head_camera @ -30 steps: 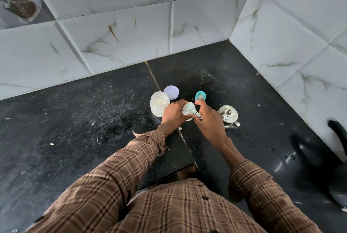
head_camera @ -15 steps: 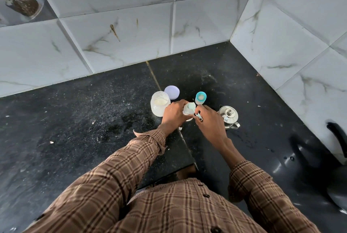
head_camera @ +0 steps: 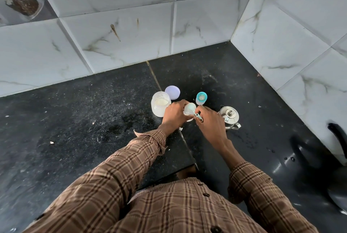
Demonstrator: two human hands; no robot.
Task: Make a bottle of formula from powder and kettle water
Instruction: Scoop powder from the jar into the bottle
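Observation:
My left hand [head_camera: 173, 115] grips a small clear baby bottle [head_camera: 189, 109] standing on the black counter. My right hand [head_camera: 211, 124] pinches the handle of a pale scoop [head_camera: 197, 117] held over the bottle's mouth. Just left of my left hand stands an open jar of white formula powder [head_camera: 160, 104], its lilac lid [head_camera: 172, 92] lying behind it. The bottle's teal-ringed teat cap [head_camera: 201, 98] stands behind the bottle. A small steel kettle [head_camera: 230, 117] with a knobbed lid sits right of my right hand.
The black stone counter [head_camera: 84, 120] ends at white marble-tiled walls behind and to the right, forming a corner. A dark rounded object [head_camera: 336, 167] sits at the right edge. Crumbs and powder specks dot the counter's left half.
My right hand has drawn back from the teat cap, and the scoop now sits lower at the bottle's mouth. My left hand keeps its hold on the bottle.

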